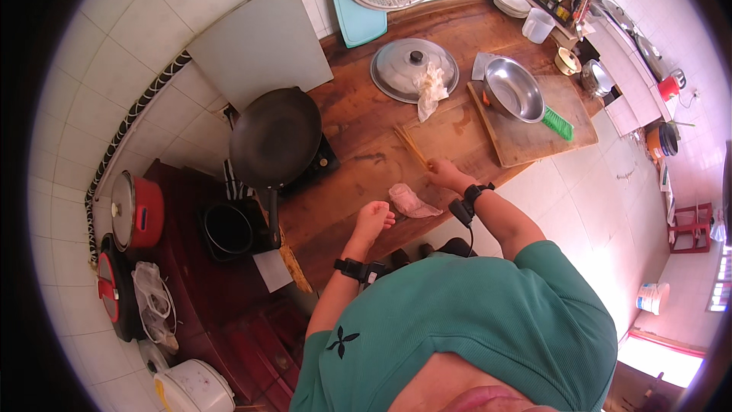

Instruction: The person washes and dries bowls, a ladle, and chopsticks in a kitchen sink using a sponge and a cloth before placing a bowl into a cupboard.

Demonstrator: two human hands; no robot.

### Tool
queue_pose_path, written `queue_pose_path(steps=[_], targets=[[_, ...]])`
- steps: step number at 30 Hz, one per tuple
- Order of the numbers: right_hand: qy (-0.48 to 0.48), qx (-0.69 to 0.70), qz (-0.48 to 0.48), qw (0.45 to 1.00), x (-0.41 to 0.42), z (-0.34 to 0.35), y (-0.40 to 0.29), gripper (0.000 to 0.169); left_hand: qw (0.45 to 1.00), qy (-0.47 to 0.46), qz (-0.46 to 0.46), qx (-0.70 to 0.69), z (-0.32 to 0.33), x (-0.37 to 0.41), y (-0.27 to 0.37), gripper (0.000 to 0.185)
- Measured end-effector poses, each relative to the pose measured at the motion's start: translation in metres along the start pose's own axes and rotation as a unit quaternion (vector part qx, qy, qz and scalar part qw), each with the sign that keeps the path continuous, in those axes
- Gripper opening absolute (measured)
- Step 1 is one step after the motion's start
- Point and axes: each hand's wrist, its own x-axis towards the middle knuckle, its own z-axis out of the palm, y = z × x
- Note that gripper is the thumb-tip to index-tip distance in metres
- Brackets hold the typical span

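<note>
My right hand [449, 175] grips the near end of a pair of wooden chopsticks [409, 143], whose far ends point toward the metal lid. Beside the pink cloth [410, 202] on the wooden table, my left hand [374, 220] is raised with its fingers curled; nothing shows in it. The cloth lies between both hands. A domed metal lid [394, 71] with a black knob rests farther back, a crumpled plastic bag [430, 91] over its edge. To the left, a black frying pan [275, 137] sits over a cooktop.
A wooden cutting board [549, 143] on the right bears a steel bowl [513, 90] and a green brush [557, 123]. A blue cutting board [359, 17] leans on the wall. Lower left, a small black pan [228, 229] and a red pot [150, 212] stand on a dark red counter.
</note>
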Motion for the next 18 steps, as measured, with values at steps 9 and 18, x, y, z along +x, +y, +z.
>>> queue_pose_path(steps=[9,18], targets=[[0.076,-0.018,-0.042,0.996,0.08,-0.019,-0.005,0.039,0.998,0.052,-0.038,-0.007,-0.012,0.019,-0.001,0.023],[0.172,-0.183,-0.024,0.968,0.194,-0.13,-0.02,0.085,0.973,0.199,-0.105,-0.05,-0.014,-0.007,0.001,0.025]])
